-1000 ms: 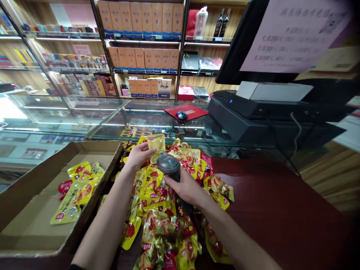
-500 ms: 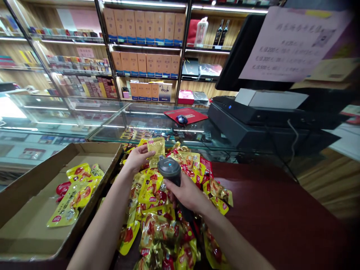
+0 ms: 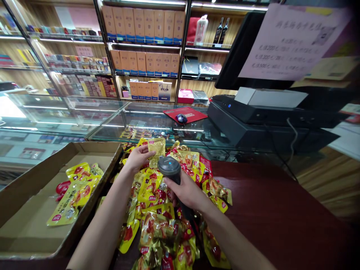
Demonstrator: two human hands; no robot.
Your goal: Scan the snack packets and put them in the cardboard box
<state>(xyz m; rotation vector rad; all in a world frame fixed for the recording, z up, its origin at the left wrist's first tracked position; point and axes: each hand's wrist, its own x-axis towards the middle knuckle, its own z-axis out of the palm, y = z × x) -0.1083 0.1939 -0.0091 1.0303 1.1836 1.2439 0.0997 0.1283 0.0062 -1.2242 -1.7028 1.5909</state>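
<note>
My left hand (image 3: 138,156) pinches a gold snack packet (image 3: 156,147) by its left edge and holds it up over the far part of the pile. Wrapped round the handle of a dark grey barcode scanner (image 3: 169,168) is my right hand (image 3: 188,190). The scanner's head points away from me, close to the lower part of the held packet. Under both hands spreads a heap of shiny yellow, gold and red snack packets (image 3: 152,187). The scanner head hides part of the heap, and its cable runs down towards me.
At left stands an open cardboard box (image 3: 25,221) with several packets (image 3: 71,198) inside. Beyond is a glass counter (image 3: 112,123) with a red mat (image 3: 194,114) and a mouse (image 3: 181,118). A monitor (image 3: 239,48) and black cash drawer (image 3: 239,127) stand right of the brown tabletop (image 3: 267,210).
Almost nothing differs. Both hands, the held packet and the scanner keep their places, while the view has shifted very slightly.
</note>
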